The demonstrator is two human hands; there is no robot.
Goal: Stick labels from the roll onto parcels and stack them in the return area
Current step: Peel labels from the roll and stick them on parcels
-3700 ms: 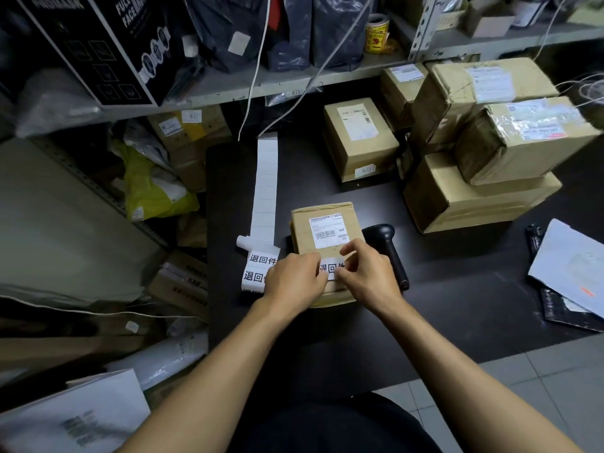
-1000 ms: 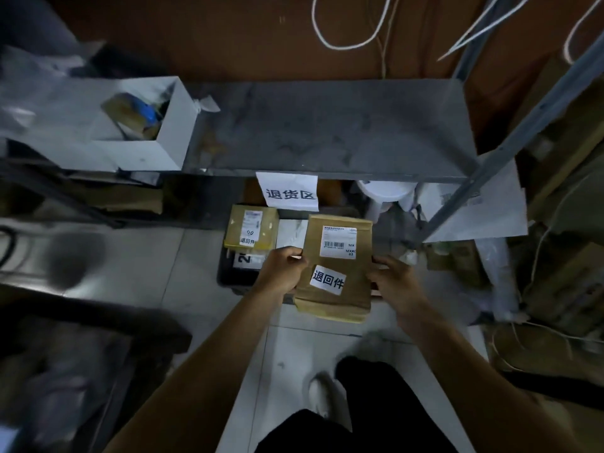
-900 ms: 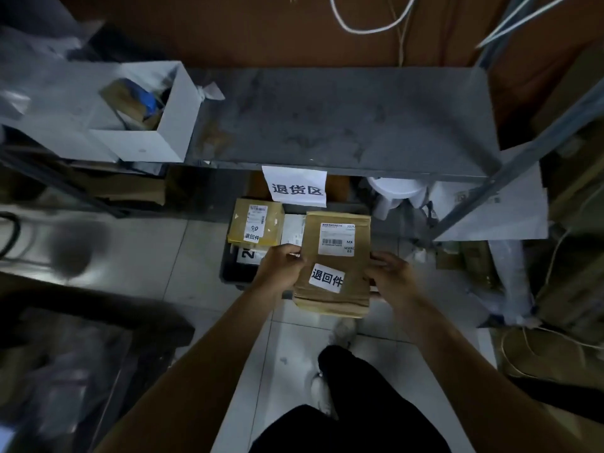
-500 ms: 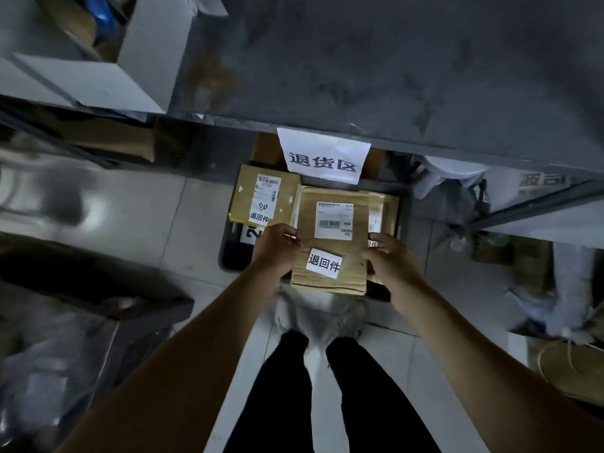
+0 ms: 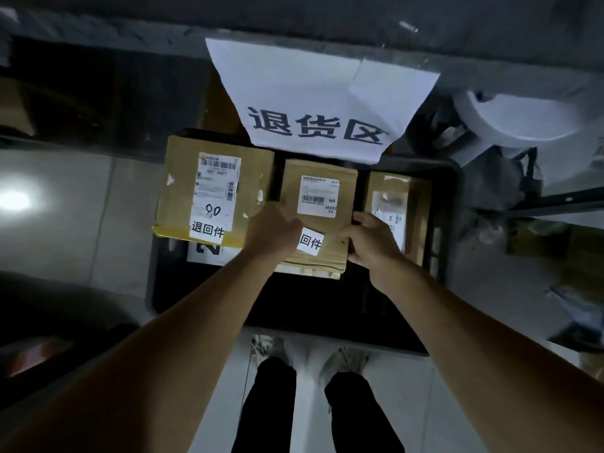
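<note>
A brown cardboard parcel (image 5: 322, 184) with a shipping label and a white return sticker (image 5: 310, 241) is held low inside a black floor bin (image 5: 452, 223). My left hand (image 5: 273, 232) grips its left edge and my right hand (image 5: 369, 238) grips its right edge. To its left lies another labelled parcel (image 5: 214, 191) with a return sticker, and to its right a third parcel (image 5: 397, 210), partly hidden by my right hand. I cannot tell whether the held parcel rests on the bin floor.
A white paper sign (image 5: 322, 103) hangs from the grey shelf edge (image 5: 130, 34) just above the bin. A white round object (image 5: 516, 116) and metal frame sit at the right. My feet (image 5: 310, 354) stand on pale floor tiles in front of the bin.
I have bent down and moved the parcel lower and forward into the bin, between the two other parcels. Both hands keep their grip on its sides.
</note>
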